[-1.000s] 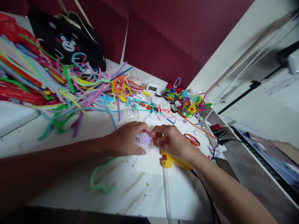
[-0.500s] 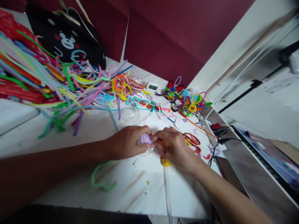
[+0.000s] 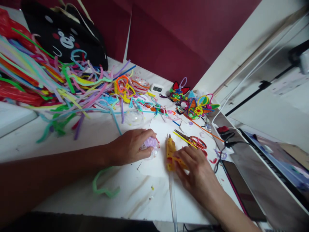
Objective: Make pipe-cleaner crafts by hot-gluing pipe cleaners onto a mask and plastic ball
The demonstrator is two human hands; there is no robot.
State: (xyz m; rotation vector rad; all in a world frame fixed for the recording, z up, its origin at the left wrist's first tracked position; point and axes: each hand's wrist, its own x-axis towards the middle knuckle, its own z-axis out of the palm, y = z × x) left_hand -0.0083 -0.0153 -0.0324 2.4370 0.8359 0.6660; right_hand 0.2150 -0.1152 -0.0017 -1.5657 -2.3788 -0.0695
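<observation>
My left hand (image 3: 130, 145) is closed around a clear, rounded plastic piece (image 3: 153, 154) with a lilac rose (image 3: 150, 141) on it, just above a white paper sheet (image 3: 156, 169). My right hand (image 3: 196, 169) has its fingers curled round the handle of a yellow glue gun (image 3: 171, 146), which lies with its nozzle pointing away from me. From the gun's rear, a long clear glue stick (image 3: 172, 193) runs toward the table's front edge. Red-handled scissors (image 3: 198, 142) and a yellow pencil-like stick (image 3: 181, 137) lie beyond my right hand.
Many coloured pipe cleaners (image 3: 82, 83) are heaped at the left by a black bag (image 3: 65, 38). Decorated cat-like masks (image 3: 196, 108) and a small digital clock (image 3: 157, 88) stand at the back. A phone (image 3: 243, 190) and cables (image 3: 223, 146) lie at the right; a green pipe cleaner (image 3: 103, 191) lies in front.
My right hand has left the lilac rose, moved right and toward me, and taken hold of the glue gun's handle. My left hand still holds the clear piece with the rose.
</observation>
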